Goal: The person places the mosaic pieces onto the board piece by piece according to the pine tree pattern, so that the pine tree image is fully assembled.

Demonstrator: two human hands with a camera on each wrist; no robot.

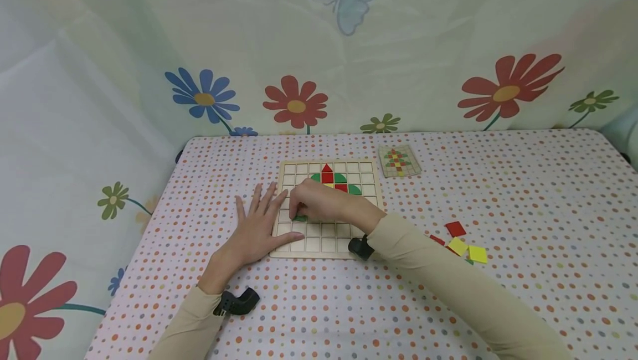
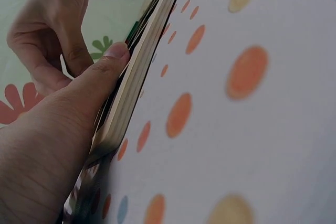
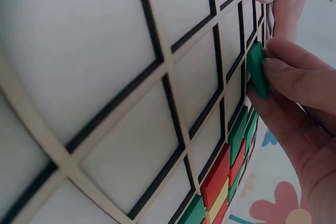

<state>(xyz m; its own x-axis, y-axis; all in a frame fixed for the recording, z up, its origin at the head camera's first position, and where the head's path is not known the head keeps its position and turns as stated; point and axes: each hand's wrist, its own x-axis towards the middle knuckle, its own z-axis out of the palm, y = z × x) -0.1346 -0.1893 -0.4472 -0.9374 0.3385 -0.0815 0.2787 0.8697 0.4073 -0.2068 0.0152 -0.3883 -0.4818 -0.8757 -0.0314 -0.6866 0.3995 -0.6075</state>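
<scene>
A flowered cloth backdrop (image 1: 399,72) rises behind a table (image 1: 523,183) spread with a dotted cover, where a person in beige sleeves works over a pale wooden board (image 1: 309,255) divided by thin ridges into square cells. The left hand (image 1: 255,231) lies spread at the board's left edge, fingers apart and holding nothing, its thumb over the lower cells. The right hand (image 1: 319,200) reaches across the grid, fingers curled in, pinching a green tile (image 3: 256,69) between thumb and fingertips. The tile is tilted at the left part of the board, near the left thumb; whether it touches a cell cannot be told. A patterned card (image 1: 399,162) with a tree-like design lies just beside the board's upper right corner. Cells in the upper middle hold a red triangle (image 1: 326,168) above a red square (image 1: 327,177) flanked by green pieces (image 1: 340,178), with yellow, red and green in the row below, partly hidden by the right hand. Loose red tiles (image 1: 456,229) and yellow tiles (image 1: 477,255) lie on the cover, right of the board and well apart from it.
</scene>
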